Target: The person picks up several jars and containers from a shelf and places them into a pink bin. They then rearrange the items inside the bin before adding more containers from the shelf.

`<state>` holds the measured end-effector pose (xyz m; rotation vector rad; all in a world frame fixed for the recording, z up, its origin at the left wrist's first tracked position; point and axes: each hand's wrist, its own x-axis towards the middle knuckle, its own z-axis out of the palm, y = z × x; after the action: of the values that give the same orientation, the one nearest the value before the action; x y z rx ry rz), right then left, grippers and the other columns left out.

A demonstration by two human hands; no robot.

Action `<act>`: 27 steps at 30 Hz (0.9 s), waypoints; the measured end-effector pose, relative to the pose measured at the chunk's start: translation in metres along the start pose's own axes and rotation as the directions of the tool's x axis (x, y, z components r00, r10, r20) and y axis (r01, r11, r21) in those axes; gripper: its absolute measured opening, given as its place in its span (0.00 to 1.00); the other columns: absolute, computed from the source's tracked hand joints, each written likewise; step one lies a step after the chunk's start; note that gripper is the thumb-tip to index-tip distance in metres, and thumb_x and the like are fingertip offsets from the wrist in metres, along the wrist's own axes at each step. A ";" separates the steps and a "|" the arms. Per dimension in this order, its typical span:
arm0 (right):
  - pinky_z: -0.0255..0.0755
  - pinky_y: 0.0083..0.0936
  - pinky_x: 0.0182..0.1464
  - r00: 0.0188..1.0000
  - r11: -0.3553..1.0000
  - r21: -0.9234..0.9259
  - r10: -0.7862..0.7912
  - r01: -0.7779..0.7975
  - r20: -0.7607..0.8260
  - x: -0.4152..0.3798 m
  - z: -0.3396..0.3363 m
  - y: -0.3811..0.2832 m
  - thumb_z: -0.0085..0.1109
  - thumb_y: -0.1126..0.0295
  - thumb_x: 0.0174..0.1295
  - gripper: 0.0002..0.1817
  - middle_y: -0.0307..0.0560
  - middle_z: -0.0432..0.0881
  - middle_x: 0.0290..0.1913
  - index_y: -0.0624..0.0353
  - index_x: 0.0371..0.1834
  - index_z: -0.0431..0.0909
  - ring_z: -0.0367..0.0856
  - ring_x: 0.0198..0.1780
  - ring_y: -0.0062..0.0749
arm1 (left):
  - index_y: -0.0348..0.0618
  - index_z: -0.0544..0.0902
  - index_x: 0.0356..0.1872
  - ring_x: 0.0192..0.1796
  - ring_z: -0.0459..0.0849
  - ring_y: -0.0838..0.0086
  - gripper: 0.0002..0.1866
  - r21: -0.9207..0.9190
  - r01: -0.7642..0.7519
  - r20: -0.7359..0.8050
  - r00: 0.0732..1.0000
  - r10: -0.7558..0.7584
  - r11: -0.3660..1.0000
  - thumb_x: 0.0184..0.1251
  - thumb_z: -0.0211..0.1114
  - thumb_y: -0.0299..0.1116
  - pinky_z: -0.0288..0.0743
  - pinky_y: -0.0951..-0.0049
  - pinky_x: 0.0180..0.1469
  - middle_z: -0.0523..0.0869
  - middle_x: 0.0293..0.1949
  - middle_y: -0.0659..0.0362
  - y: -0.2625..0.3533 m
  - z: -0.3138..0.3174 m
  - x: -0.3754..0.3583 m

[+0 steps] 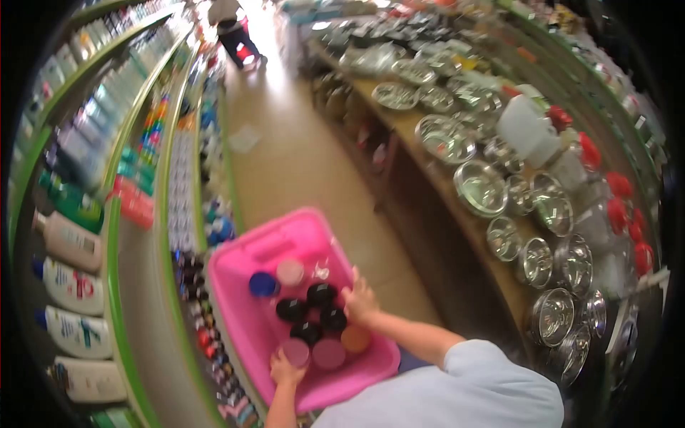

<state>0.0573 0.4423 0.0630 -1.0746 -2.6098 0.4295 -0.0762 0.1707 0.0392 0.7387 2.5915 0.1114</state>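
Pink basket [239,267], steadied at 6 o'clock by pinching left hand [285,369]; right hand [360,301], fingers curled, was best lowered squarely onto black-lidded jars [321,294].

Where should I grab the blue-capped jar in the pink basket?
Take the blue-capped jar by the rim of its round cap, coming straight down from above. It stands upright at the basket's far left side, cap facing up, apart from the black-capped jars, so fingers likely fit around it.
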 end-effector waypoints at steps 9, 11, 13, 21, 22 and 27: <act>0.78 0.45 0.51 0.998 1.000 0.012 -0.024 0.024 0.060 0.000 -0.005 -0.002 0.64 0.71 0.44 0.15 0.78 0.52 0.69 0.60 0.37 0.78 0.68 0.61 0.64 | 0.52 0.50 0.74 0.72 0.58 0.44 0.65 0.169 -0.051 0.185 0.982 0.019 0.984 0.34 0.79 0.59 0.65 0.48 0.66 0.55 0.70 0.40 -0.037 0.045 0.010; 0.78 0.45 0.51 0.998 1.000 0.009 -0.027 0.026 0.064 0.000 -0.009 -0.004 0.64 0.72 0.44 0.15 0.79 0.52 0.69 0.60 0.37 0.78 0.68 0.60 0.64 | 0.53 0.51 0.75 0.71 0.59 0.43 0.59 0.130 -0.148 0.119 0.984 0.133 0.980 0.42 0.75 0.59 0.61 0.41 0.65 0.62 0.67 0.41 -0.040 0.046 0.000; 0.78 0.45 0.52 0.997 1.000 0.007 -0.030 0.029 0.068 -0.001 -0.011 -0.004 0.64 0.72 0.44 0.15 0.79 0.52 0.69 0.61 0.37 0.78 0.68 0.60 0.64 | 0.55 0.52 0.76 0.70 0.61 0.41 0.53 0.099 -0.245 0.048 0.969 0.242 0.964 0.51 0.70 0.58 0.57 0.34 0.65 0.69 0.65 0.41 -0.038 0.058 -0.005; 0.78 0.42 0.52 0.995 0.998 -0.044 -0.042 0.046 0.090 -0.001 -0.009 -0.002 0.63 0.70 0.45 0.13 0.80 0.52 0.68 0.59 0.36 0.78 0.69 0.59 0.62 | 0.55 0.40 0.77 0.64 0.72 0.50 0.63 -0.250 -0.569 -0.653 0.697 0.298 0.783 0.46 0.76 0.54 0.65 0.45 0.62 0.66 0.66 0.41 -0.062 0.136 0.029; 0.78 0.42 0.52 0.995 0.998 -0.045 -0.042 0.046 0.090 -0.001 -0.008 -0.002 0.63 0.70 0.45 0.13 0.80 0.52 0.68 0.59 0.36 0.78 0.69 0.59 0.62 | 0.55 0.40 0.77 0.64 0.72 0.50 0.63 -0.250 -0.569 -0.653 0.697 0.298 0.783 0.46 0.76 0.54 0.65 0.45 0.62 0.66 0.66 0.41 -0.046 0.108 0.018; 0.78 0.41 0.52 0.996 0.996 -0.073 -0.050 0.055 0.067 -0.002 0.000 0.001 0.63 0.70 0.45 0.14 0.79 0.52 0.69 0.58 0.37 0.78 0.69 0.60 0.61 | 0.54 0.43 0.76 0.73 0.54 0.42 0.69 0.256 -0.253 0.201 0.958 0.204 0.933 0.33 0.81 0.57 0.61 0.41 0.67 0.53 0.71 0.39 -0.017 0.067 0.018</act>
<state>0.0596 0.4417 0.0625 -1.0283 -2.7245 0.3640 -0.0692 0.1627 -0.0314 1.1021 2.3728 -0.2446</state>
